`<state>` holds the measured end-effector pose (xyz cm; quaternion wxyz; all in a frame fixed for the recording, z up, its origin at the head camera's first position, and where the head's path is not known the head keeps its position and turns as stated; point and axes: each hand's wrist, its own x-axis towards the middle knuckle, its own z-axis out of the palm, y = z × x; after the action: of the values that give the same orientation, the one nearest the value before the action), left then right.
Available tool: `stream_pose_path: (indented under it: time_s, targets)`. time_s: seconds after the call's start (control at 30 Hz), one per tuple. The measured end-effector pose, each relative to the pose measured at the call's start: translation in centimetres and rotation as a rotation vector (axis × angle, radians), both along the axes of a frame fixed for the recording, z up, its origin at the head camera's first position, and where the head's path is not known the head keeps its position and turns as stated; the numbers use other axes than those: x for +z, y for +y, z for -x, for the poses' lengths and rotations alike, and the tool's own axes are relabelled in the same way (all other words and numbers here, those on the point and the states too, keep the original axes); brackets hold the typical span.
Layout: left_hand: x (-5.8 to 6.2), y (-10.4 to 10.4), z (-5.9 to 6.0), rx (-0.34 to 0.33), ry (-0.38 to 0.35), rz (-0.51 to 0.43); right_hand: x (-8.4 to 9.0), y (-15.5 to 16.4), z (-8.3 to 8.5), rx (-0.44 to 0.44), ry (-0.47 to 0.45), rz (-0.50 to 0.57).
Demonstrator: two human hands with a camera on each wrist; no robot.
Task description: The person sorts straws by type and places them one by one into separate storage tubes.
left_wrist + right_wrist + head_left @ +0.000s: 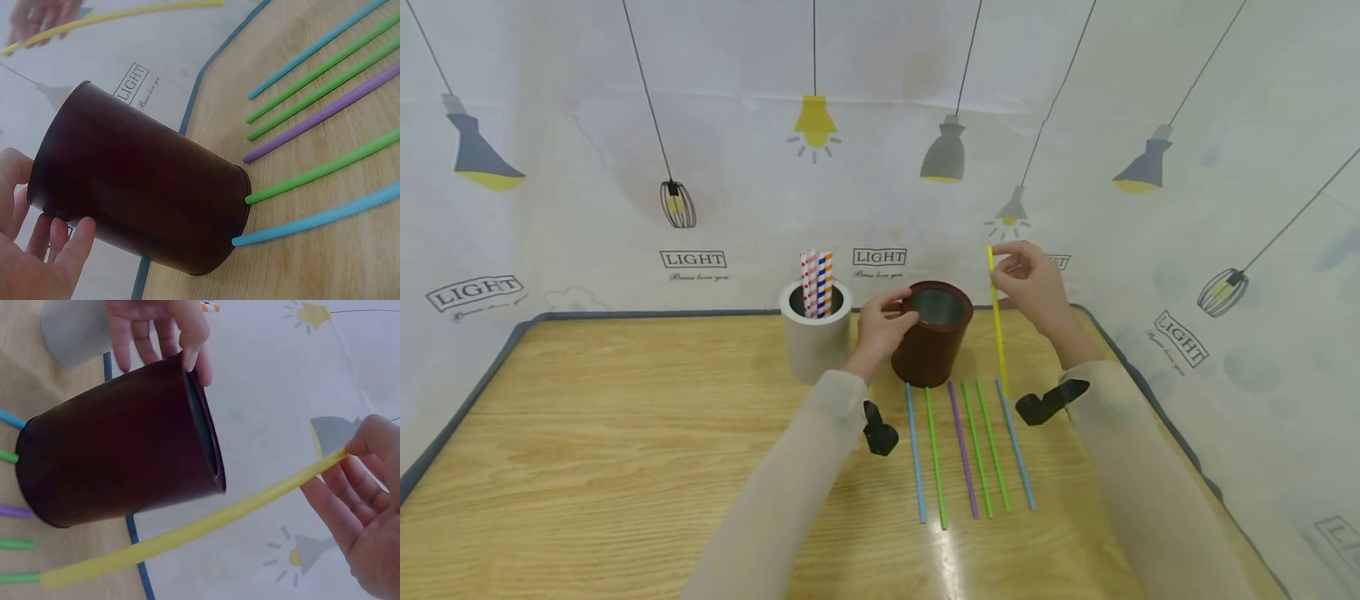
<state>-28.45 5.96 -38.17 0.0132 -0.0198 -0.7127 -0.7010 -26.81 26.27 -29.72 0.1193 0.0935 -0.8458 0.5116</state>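
Yellow straw (997, 325) is hanging to the right of the brown cup (927, 350)

The right hand (1032, 285) is pinching the straw near its upper end, thumb and fingertips closing narrowly on it, and most of its length is hanging below the grip. Its long axis is running nearly upright in the head view, roughly alongside the cup's wall. The cup is standing to the left of that grip, on the table (625, 433), its mouth facing up and its rim lying lower in the head view than the pinching fingertips. The straw is staying outside the mouth; whether its lower tip is touching the table, I cannot tell.

The left hand (882, 329) is holding the cup at its rim from the left, so the cup is sitting between the two hands, with the right hand alone holding the straw.

Six straws (963, 450) are lying in a row in front of the cup, pointing away from the person. The white cup (815, 350) is standing farther left, holding striped straws (817, 283).
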Motion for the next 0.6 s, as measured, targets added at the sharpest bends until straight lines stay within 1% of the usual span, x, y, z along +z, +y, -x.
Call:
stream_pose_path:
  time_s: [0.13,0.3,0.37,0.5,0.6]
  targets:
    - [0.0,-0.1,0.0,-0.008,-0.014,-0.009,0.8,-1.1,1.5,-0.045,0.095,0.042]
    - [0.0,-0.2,0.0,-0.017,-0.023,-0.013,2.7,-2.7,2.9,-0.087,0.202,0.14]
    - [0.1,-0.2,0.0,-0.022,-0.026,-0.017,3.6,-3.2,3.4,-0.097,0.236,0.163]
    - [0.2,-0.1,-0.1,-0.017,-0.028,-0.022,5.0,-4.0,4.2,-0.12,0.265,0.175]
    - [0.1,-0.1,-0.1,-0.007,-0.026,-0.023,5.5,-4.5,4.8,-0.134,0.271,0.18]
